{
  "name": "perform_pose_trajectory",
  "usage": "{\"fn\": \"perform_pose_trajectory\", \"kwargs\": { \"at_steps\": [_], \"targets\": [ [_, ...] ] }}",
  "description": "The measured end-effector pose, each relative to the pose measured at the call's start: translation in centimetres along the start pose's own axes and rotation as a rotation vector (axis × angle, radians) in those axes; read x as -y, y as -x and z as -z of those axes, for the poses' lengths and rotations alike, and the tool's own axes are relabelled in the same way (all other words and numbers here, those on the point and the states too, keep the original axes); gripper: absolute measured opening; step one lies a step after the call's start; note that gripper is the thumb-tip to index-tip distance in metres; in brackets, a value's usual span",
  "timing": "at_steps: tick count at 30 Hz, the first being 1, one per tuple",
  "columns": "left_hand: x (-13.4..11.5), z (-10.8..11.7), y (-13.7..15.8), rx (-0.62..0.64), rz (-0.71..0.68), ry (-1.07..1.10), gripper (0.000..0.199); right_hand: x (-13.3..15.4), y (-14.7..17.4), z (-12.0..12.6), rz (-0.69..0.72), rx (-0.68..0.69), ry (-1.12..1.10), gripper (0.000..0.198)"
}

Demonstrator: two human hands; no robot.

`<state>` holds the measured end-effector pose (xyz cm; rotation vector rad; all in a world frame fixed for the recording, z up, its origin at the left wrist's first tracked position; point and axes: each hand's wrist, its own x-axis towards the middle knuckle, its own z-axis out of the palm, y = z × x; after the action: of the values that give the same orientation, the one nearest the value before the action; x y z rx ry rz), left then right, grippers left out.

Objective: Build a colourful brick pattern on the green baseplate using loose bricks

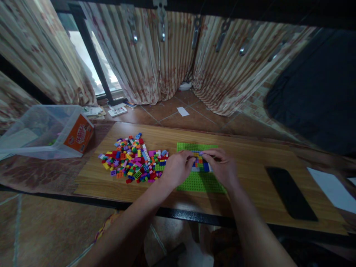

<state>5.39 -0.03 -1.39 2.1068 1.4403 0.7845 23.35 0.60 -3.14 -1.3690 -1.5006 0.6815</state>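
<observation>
A green studded baseplate (200, 182) lies on the wooden board, with a block of colourful toy bricks (199, 163) built on its middle. My left hand (178, 167) reaches over the left side of the plate, thumb and fingers closed together at the bricks' left edge; what they hold, if anything, is hidden. From the right, my right hand (224, 167) comes in with thumb and finger pinched at a small purple brick (201, 152) at the far edge of the build. Left of the plate spreads a pile of loose toy bricks (130, 159) in many colours.
A clear plastic bin (50, 152) with an orange label stands at the left. A black flat object (290, 193) lies on the wooden board (256, 155) at right, near white paper (330, 187). Beyond the table hang striped curtains (144, 55).
</observation>
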Motion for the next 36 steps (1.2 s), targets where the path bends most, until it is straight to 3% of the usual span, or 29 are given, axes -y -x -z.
{"fn": "perform_pose_trajectory", "kwargs": {
  "at_steps": [5, 11, 19, 28, 36],
  "targets": [
    [0.3, -0.1, 0.3, 0.093, 0.040, -0.146, 0.018, -2.1, -1.2, 1.4, -0.009, -0.011, 0.124, 0.016],
    [0.5, -0.5, 0.5, 0.185, 0.031, -0.226, 0.021, -2.6, -1.3, 0.2, 0.000, 0.065, 0.167, 0.013],
    [0.7, -0.7, 0.6, 0.211, 0.005, -0.259, 0.021, -3.1, -2.0, -0.2, -0.030, 0.079, 0.213, 0.012],
    [0.7, -0.6, 0.5, 0.225, 0.005, -0.261, 0.020, -2.6, -1.8, -0.2, 0.042, 0.102, 0.294, 0.014],
    [0.6, -0.5, 0.6, 0.233, 0.010, -0.264, 0.022, -2.7, -1.8, -0.8, -0.006, 0.033, 0.277, 0.010]
  ]
}}
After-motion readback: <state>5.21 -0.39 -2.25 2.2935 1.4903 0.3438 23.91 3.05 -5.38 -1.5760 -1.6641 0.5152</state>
